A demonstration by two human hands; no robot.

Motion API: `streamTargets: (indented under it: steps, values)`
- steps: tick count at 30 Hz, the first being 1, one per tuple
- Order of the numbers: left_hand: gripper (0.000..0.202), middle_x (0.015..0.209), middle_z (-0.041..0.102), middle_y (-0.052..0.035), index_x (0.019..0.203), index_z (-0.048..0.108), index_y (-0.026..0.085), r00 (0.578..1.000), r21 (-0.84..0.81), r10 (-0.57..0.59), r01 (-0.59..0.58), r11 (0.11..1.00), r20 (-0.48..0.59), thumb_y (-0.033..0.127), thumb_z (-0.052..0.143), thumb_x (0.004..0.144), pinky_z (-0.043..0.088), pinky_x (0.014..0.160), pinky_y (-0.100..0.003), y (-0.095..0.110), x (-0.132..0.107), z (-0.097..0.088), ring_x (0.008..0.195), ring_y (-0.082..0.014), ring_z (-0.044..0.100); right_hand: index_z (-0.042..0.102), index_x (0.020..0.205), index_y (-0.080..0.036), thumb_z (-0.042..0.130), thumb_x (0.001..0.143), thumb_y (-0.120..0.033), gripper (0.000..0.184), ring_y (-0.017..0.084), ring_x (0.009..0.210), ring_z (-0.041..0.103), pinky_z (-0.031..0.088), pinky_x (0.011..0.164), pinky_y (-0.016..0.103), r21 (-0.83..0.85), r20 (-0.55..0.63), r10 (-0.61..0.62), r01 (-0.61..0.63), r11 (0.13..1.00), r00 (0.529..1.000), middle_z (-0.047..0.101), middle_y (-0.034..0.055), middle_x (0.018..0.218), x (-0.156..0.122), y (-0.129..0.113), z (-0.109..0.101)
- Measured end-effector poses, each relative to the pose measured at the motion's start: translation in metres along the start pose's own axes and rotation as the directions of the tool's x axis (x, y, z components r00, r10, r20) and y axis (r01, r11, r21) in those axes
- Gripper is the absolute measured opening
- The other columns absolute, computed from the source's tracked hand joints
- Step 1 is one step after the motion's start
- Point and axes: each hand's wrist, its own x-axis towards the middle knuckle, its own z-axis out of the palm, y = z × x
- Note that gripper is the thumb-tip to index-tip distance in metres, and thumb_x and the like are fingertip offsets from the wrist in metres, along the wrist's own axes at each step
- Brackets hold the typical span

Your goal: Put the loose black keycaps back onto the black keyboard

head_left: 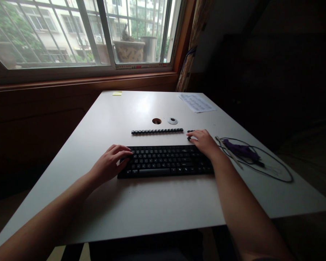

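A black computer keyboard (163, 161) lies flat on the white table. My left hand (110, 161) is closed around its left end, fingers and thumb resting on the leftmost keys. Beyond the keyboard's right part, my right hand (202, 141) is closed, with a small black keycap (189, 138) between thumb and fingertips. A few more black keycaps (190, 131) sit just behind those fingers, partly hidden. To their left, a long straight row of loose keycaps (157, 131) stands on the table. My right hand and forearm cover some of the keyboard's right end.
Right of my forearm lie a black cable (284, 180), a purple cloth (241, 149) and a thin light stick (233, 157). Farther back are a round hole (157, 121), a grommet ring (172, 121), printed sheets (198, 103) and a yellow sticky note (117, 93). A barred window stands behind.
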Motion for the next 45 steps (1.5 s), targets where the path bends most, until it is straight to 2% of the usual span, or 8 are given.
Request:
streamTargets:
  steps: [4,7,10,15,20,31,45]
  values:
    - [0.023,0.118,0.066,-0.0093,0.118,0.067,0.024,1.000,0.001,-0.004,0.004,1.000,-0.004,0.019,0.056,0.098,0.055,0.093,-0.046,0.000,0.000,0.000,0.107,-0.0243,0.061,0.075,0.106,-0.025,0.056,0.085,-0.024,0.028,0.029,0.110,0.061,0.043,0.102,0.048,0.056,-0.015,0.012,-0.011,0.998,1.000,0.074,0.0078,0.112,-0.004,-0.004,-0.014]
    - [0.023,0.117,0.066,-0.0094,0.117,0.068,0.024,1.000,-0.006,-0.007,0.007,1.000,-0.010,0.019,0.056,0.098,0.055,0.093,-0.046,0.000,0.000,0.000,0.106,-0.0244,0.061,0.075,0.105,-0.027,0.059,0.085,-0.031,0.026,0.028,0.104,0.064,0.047,0.098,0.046,0.186,-0.008,0.061,-0.059,0.981,0.998,0.073,0.0068,0.108,-0.012,-0.006,-0.032]
    - [0.023,0.118,0.066,-0.0094,0.117,0.068,0.024,1.000,-0.005,-0.005,0.005,1.000,-0.006,0.019,0.056,0.098,0.055,0.093,-0.046,-0.001,-0.001,0.000,0.107,-0.0245,0.061,0.075,0.103,-0.027,0.063,0.084,-0.038,0.026,0.027,0.099,0.067,0.051,0.093,0.042,0.313,0.121,0.094,-0.128,0.941,0.988,0.073,0.0056,0.108,-0.021,-0.007,-0.049]
    - [0.023,0.118,0.066,-0.0089,0.118,0.067,0.025,1.000,-0.001,-0.009,0.009,1.000,0.005,0.019,0.056,0.098,0.055,0.094,-0.045,-0.003,-0.001,0.001,0.108,-0.0244,0.061,0.076,0.100,-0.027,0.066,0.081,-0.042,0.026,0.028,0.101,0.069,0.052,0.094,0.041,0.347,0.324,0.129,-0.245,0.906,0.937,0.076,0.0038,0.105,-0.030,-0.012,-0.065]
    - [0.022,0.117,0.067,-0.0086,0.117,0.068,0.025,1.000,-0.011,-0.013,0.013,1.000,0.003,0.020,0.056,0.098,0.055,0.094,-0.044,-0.004,-0.001,0.002,0.107,-0.0239,0.061,0.076,0.099,-0.028,0.067,0.079,-0.041,0.025,0.029,0.102,0.069,0.053,0.094,0.043,0.322,0.399,0.125,-0.266,0.909,0.908,0.077,0.0038,0.107,-0.031,-0.016,-0.070]
    - [0.023,0.119,0.066,-0.0088,0.118,0.067,0.025,1.000,-0.015,-0.011,0.011,1.000,0.006,0.019,0.056,0.098,0.055,0.094,-0.045,-0.004,-0.001,0.002,0.108,-0.0245,0.061,0.076,0.098,-0.028,0.068,0.078,-0.041,0.025,0.028,0.103,0.070,0.053,0.095,0.042,0.346,0.404,0.117,-0.270,0.899,0.907,0.077,0.0030,0.107,-0.031,-0.013,-0.068]
    - [0.023,0.119,0.066,-0.0088,0.119,0.067,0.025,1.000,-0.008,-0.010,0.010,1.000,0.010,0.020,0.056,0.099,0.054,0.095,-0.044,-0.003,-0.001,0.001,0.108,-0.0241,0.061,0.074,0.095,-0.028,0.066,0.077,-0.038,0.022,0.027,0.097,0.069,0.054,0.088,0.040,0.303,0.407,0.109,-0.246,0.921,0.907,0.076,0.0029,0.100,-0.031,-0.027,-0.072]
